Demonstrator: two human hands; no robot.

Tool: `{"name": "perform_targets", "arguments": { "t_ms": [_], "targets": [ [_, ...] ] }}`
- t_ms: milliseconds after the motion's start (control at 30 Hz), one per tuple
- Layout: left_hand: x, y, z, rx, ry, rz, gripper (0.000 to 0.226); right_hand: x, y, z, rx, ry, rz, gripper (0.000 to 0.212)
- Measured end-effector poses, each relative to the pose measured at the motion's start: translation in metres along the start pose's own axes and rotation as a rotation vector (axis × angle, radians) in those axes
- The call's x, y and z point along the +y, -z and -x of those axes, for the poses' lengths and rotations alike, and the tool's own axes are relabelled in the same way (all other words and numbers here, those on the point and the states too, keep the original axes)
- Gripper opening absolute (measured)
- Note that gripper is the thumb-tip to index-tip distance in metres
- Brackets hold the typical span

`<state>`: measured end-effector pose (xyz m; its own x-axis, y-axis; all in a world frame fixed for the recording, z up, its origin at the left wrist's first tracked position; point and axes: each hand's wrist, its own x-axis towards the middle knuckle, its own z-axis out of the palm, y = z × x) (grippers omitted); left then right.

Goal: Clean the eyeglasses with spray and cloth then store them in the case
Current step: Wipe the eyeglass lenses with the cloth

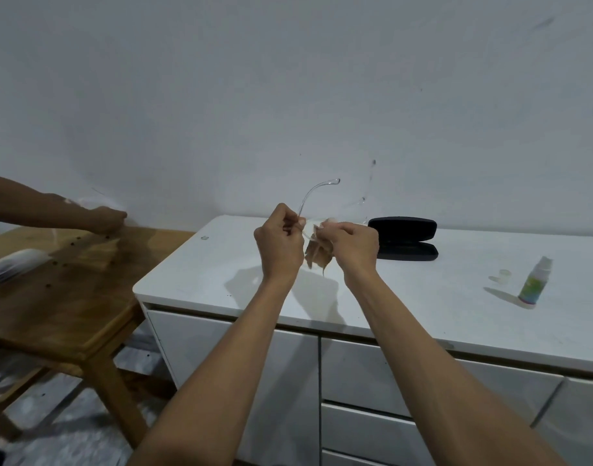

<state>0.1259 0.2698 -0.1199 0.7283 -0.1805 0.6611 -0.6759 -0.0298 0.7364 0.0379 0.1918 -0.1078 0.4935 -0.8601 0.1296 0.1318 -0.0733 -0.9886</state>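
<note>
Two pieces of furniture fill my view from the head camera: a long white cabinet top [423,297] with drawers beneath, and to its left a brown wooden table [70,280] where another person's arm [53,210] reaches in.

Next in size, both of the wearer's forearms stretch forward over the cabinet, and the hands meet above its middle. The left hand [280,240] is curled and pinches the clear-framed plastic eyeglasses [317,191] near the hinge. The right hand [352,243] is curled round a small tan cleaning cloth [317,255], pressing it against a lens; loose cloth hangs below the knuckles.

The eyeglasses sit between the two hands, held up off the surface. One transparent temple arm rises up and away toward the wall; the other is faint, off to the right.

Behind and just right of the right hand, the black oblong glasses case [402,238] lies open on the cabinet, its long axis running left to right. I judge the right hand nearer to it, so storing the glasses means a short move right and back.

Smaller still, a slim spray bottle with a green label [534,280] stands well apart at far right, with a tiny clear cap [505,273] beside it.
</note>
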Motion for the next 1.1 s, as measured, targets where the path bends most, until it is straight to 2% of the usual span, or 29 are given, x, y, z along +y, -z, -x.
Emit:
{"name": "perform_targets", "arguments": {
  "t_ms": [100,233,400,533,600,700,733,833,933,1033,1100],
  "targets": [
    [0.009,-0.007,0.003,0.006,-0.012,0.035,0.016,0.001,-0.012,0.009,0.224,0.061,-0.163,0.010],
    [0.021,-0.013,0.005,0.013,-0.017,0.077,0.016,-0.004,-0.025,0.007,0.286,-0.016,-0.436,0.008],
    [0.023,-0.016,0.002,0.028,0.014,0.071,0.016,0.002,-0.025,-0.006,0.074,-0.085,-0.422,0.015],
    [0.011,-0.007,-0.003,0.031,0.049,0.034,0.017,-0.002,-0.003,-0.010,-0.206,-0.087,-0.208,0.014],
    [0.004,-0.005,-0.005,0.018,0.070,0.027,0.019,-0.002,0.004,-0.010,-0.269,-0.112,-0.107,0.013],
    [-0.002,-0.005,-0.001,-0.017,0.077,0.012,0.022,-0.002,0.007,-0.008,-0.186,-0.089,0.009,0.001],
    [-0.002,-0.006,0.001,-0.017,0.081,0.014,0.022,-0.002,0.005,-0.007,-0.112,-0.073,0.020,0.008],
    [0.002,-0.012,0.004,-0.016,0.080,0.032,0.022,0.000,-0.002,0.000,0.129,-0.016,-0.073,0.020],
    [0.012,-0.019,0.008,-0.017,0.060,0.039,0.019,0.002,-0.013,0.003,0.272,0.010,-0.218,0.018],
    [0.018,-0.023,0.011,-0.009,0.065,0.058,0.017,0.004,-0.019,-0.001,0.228,-0.054,-0.367,0.019],
    [0.018,-0.023,0.010,0.004,0.076,0.060,0.017,0.008,-0.019,-0.007,0.137,-0.083,-0.333,0.019]
  ]
}}
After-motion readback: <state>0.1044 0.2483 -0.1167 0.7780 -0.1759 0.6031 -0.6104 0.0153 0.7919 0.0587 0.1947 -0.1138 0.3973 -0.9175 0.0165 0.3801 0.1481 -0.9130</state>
